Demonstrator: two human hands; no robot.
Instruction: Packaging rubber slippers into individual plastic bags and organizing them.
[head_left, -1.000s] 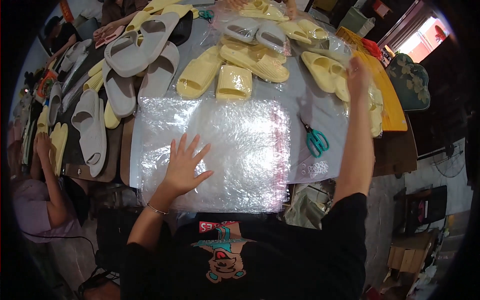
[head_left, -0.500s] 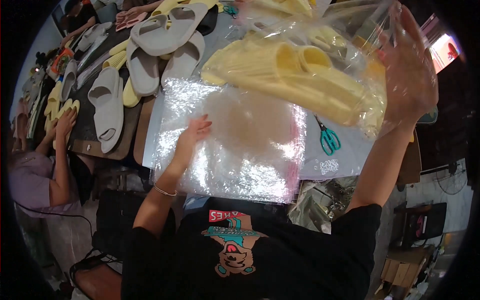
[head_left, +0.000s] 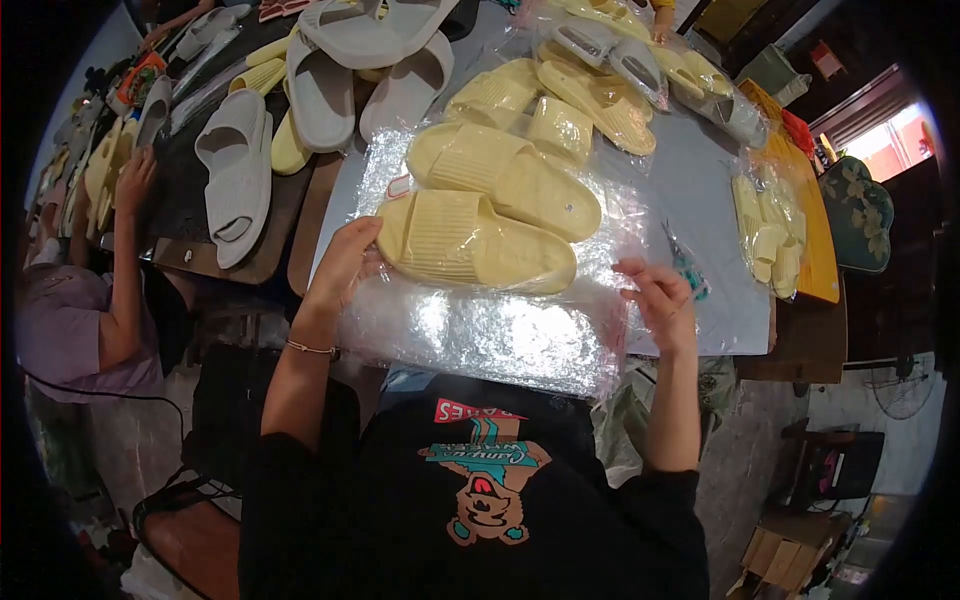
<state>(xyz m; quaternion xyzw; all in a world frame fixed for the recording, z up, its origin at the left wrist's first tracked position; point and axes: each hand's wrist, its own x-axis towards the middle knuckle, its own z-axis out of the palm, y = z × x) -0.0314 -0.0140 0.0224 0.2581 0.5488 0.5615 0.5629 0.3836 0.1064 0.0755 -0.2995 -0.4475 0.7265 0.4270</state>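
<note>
A pair of pale yellow ribbed slippers lies in a clear plastic bag on a stack of clear bags. My left hand grips the bag at the toe end of the near slipper. At the bag's right edge, my right hand has its fingers curled together; what sits between the fingertips is too fine to make out. Teal-handled scissors lie just beyond the right hand, partly covered by it and blurred.
More bagged yellow slippers cover the table's far side, and another bagged pair lies at right. Loose grey slippers are piled at left. A person in a purple top works there. A patterned green chair back stands at far right.
My right hand has come down and inward from high at the right. The bagged yellow slippers it held up now lie flat on the stack. My left hand has closed on the bag.
</note>
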